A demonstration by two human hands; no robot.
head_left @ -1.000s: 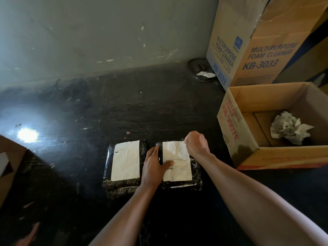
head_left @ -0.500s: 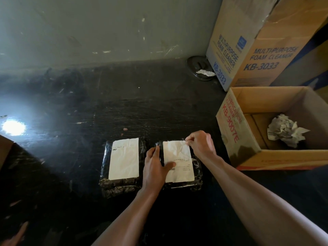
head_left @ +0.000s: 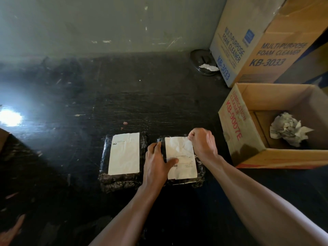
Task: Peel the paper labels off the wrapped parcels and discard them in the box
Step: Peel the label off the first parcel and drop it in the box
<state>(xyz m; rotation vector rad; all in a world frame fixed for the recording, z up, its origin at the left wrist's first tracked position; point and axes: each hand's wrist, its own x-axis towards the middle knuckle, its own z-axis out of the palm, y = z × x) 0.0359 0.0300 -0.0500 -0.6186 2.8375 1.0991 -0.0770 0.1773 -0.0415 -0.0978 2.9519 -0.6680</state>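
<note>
My right hand (head_left: 204, 144) pinches the label (head_left: 181, 157) at its far right corner, on the right parcel (head_left: 200, 173); my left hand (head_left: 156, 162) presses that parcel flat. I read KB-9007E on the box (head_left: 230, 132) just right; the bench (head_left: 159, 96) extends beyond.

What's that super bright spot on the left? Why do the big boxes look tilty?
Head view: the spot is glare, light bouncing off the shiny black surface. Head view: the wide-angle lens bends the edges, so the tall foam cleaner box seems to lean.
</note>
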